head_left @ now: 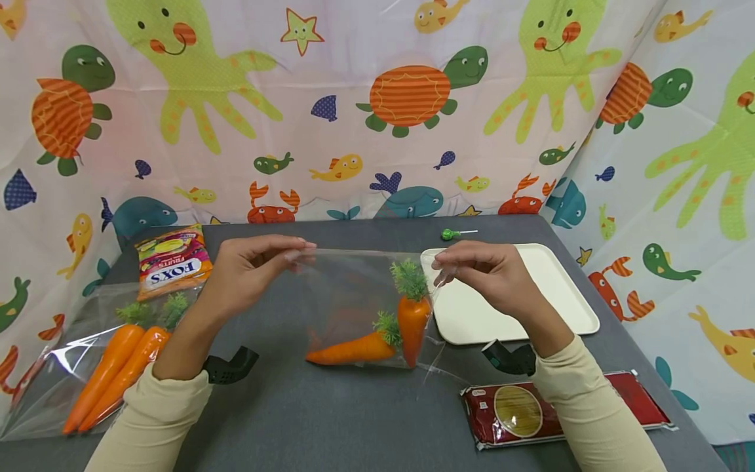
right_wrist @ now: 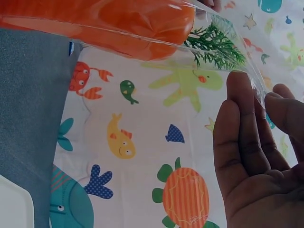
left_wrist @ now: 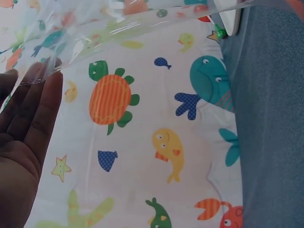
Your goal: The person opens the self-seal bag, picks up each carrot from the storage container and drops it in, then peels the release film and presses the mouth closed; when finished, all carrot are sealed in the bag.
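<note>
Bench (head_left: 354, 419): grey top that carries everything, with a sea-creature curtain behind it and to the right.
Tray (head_left: 566, 288): cream, flat on the bench, just right of the clear bag and behind the right hand.
Clear bag (head_left: 354, 288): held up over the middle of the bench; its top edge runs left to right between the two hands, and the bottom sags to touch, or nearly touch, the bench.
Left hand (head_left: 248, 272): pinches the bag's top left corner between thumb and fingertips.
Right hand (head_left: 489, 272): pinches the top right corner the same way, level with the left.
Key relation: the bag hangs below and between the hands, long axis across the person; the weight sits toward the right hand, which is the nearer to the carrots.
Carrots in the bag (head_left: 389, 334): two orange toy carrots with green tops, one lying crosswise, one standing tip down at the right end.
Pasta packet (head_left: 531, 410): red, at the near right edge.
Second bag of carrots (head_left: 112, 367): lies flat at the far left.
Sweets packet (head_left: 173, 259): behind that bag.
Lollipop (head_left: 451, 234): green, behind the tray.
</note>
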`<control>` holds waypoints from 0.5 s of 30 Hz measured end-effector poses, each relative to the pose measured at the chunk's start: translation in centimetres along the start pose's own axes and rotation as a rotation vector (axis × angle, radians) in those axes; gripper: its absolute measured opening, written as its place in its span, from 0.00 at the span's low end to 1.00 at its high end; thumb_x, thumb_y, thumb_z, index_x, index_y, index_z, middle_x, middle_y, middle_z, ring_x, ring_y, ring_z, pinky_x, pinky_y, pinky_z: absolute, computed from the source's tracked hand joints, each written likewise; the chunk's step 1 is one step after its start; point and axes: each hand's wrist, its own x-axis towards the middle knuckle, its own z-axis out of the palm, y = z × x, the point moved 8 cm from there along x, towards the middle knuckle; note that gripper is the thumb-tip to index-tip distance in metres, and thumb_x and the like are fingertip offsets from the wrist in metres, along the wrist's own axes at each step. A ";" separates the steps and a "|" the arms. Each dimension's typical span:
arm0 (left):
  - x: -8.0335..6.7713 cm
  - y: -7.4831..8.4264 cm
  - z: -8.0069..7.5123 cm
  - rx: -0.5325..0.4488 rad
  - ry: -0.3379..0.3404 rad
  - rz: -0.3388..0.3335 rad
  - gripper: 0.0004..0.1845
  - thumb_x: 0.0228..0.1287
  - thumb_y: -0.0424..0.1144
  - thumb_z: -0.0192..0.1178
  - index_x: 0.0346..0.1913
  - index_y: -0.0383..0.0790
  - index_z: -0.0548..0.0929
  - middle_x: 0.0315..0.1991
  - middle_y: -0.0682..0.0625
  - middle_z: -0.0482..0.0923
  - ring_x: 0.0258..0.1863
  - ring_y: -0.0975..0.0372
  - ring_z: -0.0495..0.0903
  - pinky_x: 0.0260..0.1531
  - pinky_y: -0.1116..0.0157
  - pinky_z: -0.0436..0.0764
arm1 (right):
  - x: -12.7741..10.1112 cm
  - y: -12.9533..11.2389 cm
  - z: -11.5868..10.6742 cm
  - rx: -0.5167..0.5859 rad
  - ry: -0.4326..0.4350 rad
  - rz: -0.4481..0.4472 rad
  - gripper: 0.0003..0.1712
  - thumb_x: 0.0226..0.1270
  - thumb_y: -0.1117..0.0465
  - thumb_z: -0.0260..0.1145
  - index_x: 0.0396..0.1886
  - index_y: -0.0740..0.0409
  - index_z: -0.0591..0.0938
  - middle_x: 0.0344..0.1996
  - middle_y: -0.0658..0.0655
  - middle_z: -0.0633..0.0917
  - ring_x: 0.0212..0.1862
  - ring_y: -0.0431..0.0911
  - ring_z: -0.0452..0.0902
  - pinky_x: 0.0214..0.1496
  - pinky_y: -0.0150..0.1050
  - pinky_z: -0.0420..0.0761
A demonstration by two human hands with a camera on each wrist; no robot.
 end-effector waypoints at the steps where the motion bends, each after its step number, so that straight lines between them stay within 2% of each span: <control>1: 0.0 0.1 0.0 -0.006 0.001 0.008 0.13 0.65 0.20 0.57 0.51 0.26 0.83 0.42 0.38 0.85 0.38 0.57 0.86 0.40 0.65 0.83 | 0.0 0.0 0.1 -0.001 -0.007 -0.010 0.16 0.65 0.84 0.55 0.47 0.73 0.83 0.42 0.63 0.84 0.37 0.49 0.84 0.43 0.42 0.84; 3: 0.0 0.2 -0.1 -0.013 0.003 0.030 0.14 0.64 0.18 0.56 0.51 0.26 0.83 0.40 0.38 0.85 0.38 0.57 0.87 0.41 0.63 0.83 | 0.1 -0.1 0.2 0.001 -0.020 -0.026 0.17 0.64 0.86 0.53 0.47 0.74 0.83 0.42 0.64 0.83 0.37 0.50 0.84 0.44 0.42 0.84; 6: -0.1 0.5 -0.2 0.017 0.010 0.075 0.15 0.62 0.14 0.54 0.47 0.27 0.85 0.39 0.40 0.86 0.30 0.62 0.84 0.31 0.74 0.81 | 0.0 -0.1 0.3 -0.020 -0.023 -0.028 0.17 0.66 0.84 0.53 0.45 0.72 0.84 0.42 0.64 0.82 0.37 0.49 0.83 0.45 0.41 0.84; 8: -0.2 0.7 -0.3 0.046 0.016 0.094 0.17 0.60 0.12 0.54 0.43 0.28 0.87 0.38 0.43 0.86 0.28 0.63 0.82 0.19 0.75 0.72 | 0.0 0.0 0.2 -0.043 -0.019 -0.012 0.15 0.67 0.82 0.54 0.44 0.73 0.84 0.42 0.63 0.82 0.37 0.49 0.83 0.45 0.41 0.84; 10: -0.3 0.8 -0.4 0.082 0.019 0.093 0.17 0.60 0.12 0.54 0.41 0.30 0.88 0.38 0.45 0.86 0.26 0.65 0.78 0.15 0.70 0.62 | 0.0 0.1 0.2 -0.074 -0.013 0.012 0.13 0.68 0.80 0.55 0.44 0.73 0.84 0.41 0.63 0.82 0.37 0.50 0.83 0.45 0.41 0.84; 11: -0.3 0.8 -0.4 0.085 0.016 0.083 0.17 0.60 0.13 0.54 0.41 0.31 0.88 0.39 0.45 0.86 0.29 0.63 0.81 0.15 0.70 0.63 | 0.0 0.2 0.1 -0.088 -0.008 0.028 0.12 0.68 0.80 0.55 0.43 0.74 0.84 0.41 0.63 0.82 0.37 0.50 0.83 0.44 0.42 0.84; 13: -0.3 0.8 -0.4 0.081 0.002 0.062 0.16 0.60 0.14 0.55 0.43 0.31 0.88 0.40 0.45 0.86 0.33 0.63 0.83 0.19 0.75 0.71 | -0.1 0.3 0.1 -0.118 0.002 0.061 0.11 0.69 0.79 0.55 0.43 0.74 0.83 0.42 0.63 0.82 0.37 0.51 0.83 0.44 0.43 0.84; 15: -0.4 0.9 -0.3 0.044 -0.017 0.039 0.15 0.62 0.15 0.55 0.46 0.29 0.86 0.42 0.42 0.85 0.36 0.60 0.85 0.30 0.75 0.79 | -0.1 0.3 0.1 -0.149 0.008 0.092 0.12 0.69 0.79 0.54 0.44 0.72 0.84 0.42 0.63 0.83 0.37 0.51 0.83 0.45 0.42 0.84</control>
